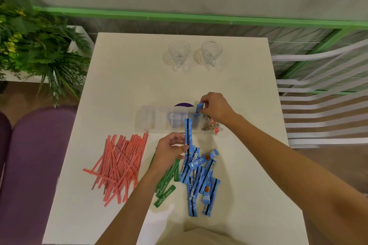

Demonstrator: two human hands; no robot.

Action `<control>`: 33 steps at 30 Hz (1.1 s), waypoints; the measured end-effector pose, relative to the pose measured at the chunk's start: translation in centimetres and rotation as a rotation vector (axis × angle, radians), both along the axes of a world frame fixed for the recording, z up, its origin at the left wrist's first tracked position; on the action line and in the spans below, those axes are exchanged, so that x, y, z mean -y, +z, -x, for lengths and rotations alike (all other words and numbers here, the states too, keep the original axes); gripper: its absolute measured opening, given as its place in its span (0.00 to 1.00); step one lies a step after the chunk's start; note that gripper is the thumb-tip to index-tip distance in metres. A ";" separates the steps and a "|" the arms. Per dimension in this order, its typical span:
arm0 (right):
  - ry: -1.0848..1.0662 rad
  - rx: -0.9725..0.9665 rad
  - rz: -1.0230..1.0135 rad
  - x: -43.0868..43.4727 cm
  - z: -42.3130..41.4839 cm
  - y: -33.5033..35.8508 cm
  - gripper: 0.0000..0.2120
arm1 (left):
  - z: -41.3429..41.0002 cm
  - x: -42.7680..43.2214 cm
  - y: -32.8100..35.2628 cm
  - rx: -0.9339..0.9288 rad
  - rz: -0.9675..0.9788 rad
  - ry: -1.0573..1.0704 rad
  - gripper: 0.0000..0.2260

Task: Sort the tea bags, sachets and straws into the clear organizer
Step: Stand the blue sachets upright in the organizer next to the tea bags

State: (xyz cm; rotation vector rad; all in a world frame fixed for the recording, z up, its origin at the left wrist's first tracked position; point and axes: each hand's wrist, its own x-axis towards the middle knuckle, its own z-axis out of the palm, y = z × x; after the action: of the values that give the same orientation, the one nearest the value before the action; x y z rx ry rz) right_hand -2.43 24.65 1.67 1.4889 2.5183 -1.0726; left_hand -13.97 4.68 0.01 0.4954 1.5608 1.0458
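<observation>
Head view: the right hand point(216, 110) pinches a blue paper coffee sachet point(199, 108) over the clear plastic compartment organizer point(155, 119) at the middle of the white worktop point(123, 85). The left hand point(171, 150) pinches a second blue sachet point(188, 135) upright just nearer. The likely trouble: a sachet catching a divider could shove the light organizer toward the far edge. The left forearm could also sweep the loose blue sachet pile point(201, 179) or the green sachets point(167, 183) toward the near edge.

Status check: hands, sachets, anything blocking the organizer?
Left hand grips one blue sachet, upright. Right hand pinches a second sachet at the organizer right end. Straws, green sachets, blue pile unsorted on table. Path looks clear.
</observation>
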 end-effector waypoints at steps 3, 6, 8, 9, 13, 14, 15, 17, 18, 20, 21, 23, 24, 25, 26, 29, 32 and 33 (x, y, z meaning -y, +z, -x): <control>-0.015 0.005 -0.035 0.1 -0.2 0.3 0.12 | 0.2 -0.2 -0.1 -0.009 0.007 0.005 0.10; -0.054 -0.017 -0.088 0.6 -0.7 0.9 0.18 | 0.3 -0.5 0.0 -0.015 0.003 0.021 0.10; -0.103 -0.108 -0.133 1.4 -1.0 1.5 0.15 | 0.4 -0.8 0.1 -0.018 -0.005 0.023 0.10; -0.132 -0.169 -0.131 1.9 -1.2 1.8 0.12 | 0.5 -0.9 0.2 -0.021 -0.010 0.024 0.10; -0.211 -0.390 0.147 4.8 -1.6 2.5 0.07 | 0.4 -1.5 0.2 -0.024 -0.037 0.012 0.10; -0.221 -0.408 0.229 5.3 -1.7 2.3 0.07 | 0.4 -1.6 0.2 -0.024 -0.042 0.007 0.10; -0.229 -0.419 0.290 5.5 -1.9 2.1 0.08 | 0.3 -1.7 0.3 -0.025 -0.045 0.003 0.10; -0.217 -0.428 0.360 5.4 -1.9 1.6 0.08 | 0.2 -1.9 0.2 -0.032 -0.048 -0.006 0.10; -0.204 -0.425 0.381 5.2 -1.9 1.6 0.07 | 0.2 -2.0 0.2 -0.037 -0.049 -0.010 0.09; -0.175 -0.405 0.378 4.5 -1.8 1.9 0.06 | 0.2 -2.2 0.1 -0.048 -0.051 0.001 0.10; -0.163 -0.393 0.355 4.0 -1.6 2.1 0.06 | 0.3 -2.4 0.0 -0.052 -0.053 0.023 0.10; -0.152 -0.382 0.295 2.6 -1.1 2.8 0.05 | 0.5 -2.5 -0.4 -0.070 -0.055 0.083 0.10; -0.148 -0.382 0.251 2.1 -0.8 3.6 0.05 | 0.7 -2.4 0.1 -0.091 -0.066 0.112 0.11; -0.139 -0.363 0.216 1.5 -0.5 4.0 0.05 | 0.8 -2.2 0.1 -0.106 -0.064 0.135 0.12; -0.123 -0.324 0.179 0.9 -0.1 4.2 0.05 | 1.0 -2.1 0.0 -0.123 -0.049 0.147 0.12; -0.046 -0.198 0.078 -0.2 0.7 4.1 0.07 | 0.7 -1.2 -0.7 -0.136 -0.012 0.122 0.10; -0.010 -0.150 0.080 -0.3 1.1 3.6 0.08 | 0.4 -0.2 -1.1 -0.121 0.004 0.096 0.06; -0.013 -0.149 0.087 -0.3 1.2 3.3 0.08 | 0.3 0.0 -1.2 -0.118 0.006 0.089 0.05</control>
State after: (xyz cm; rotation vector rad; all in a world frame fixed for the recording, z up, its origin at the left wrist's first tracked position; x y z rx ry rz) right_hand -3.65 24.93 5.02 1.4558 2.5228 -1.3242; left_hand -14.23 4.68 -1.23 0.4945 1.7025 1.0951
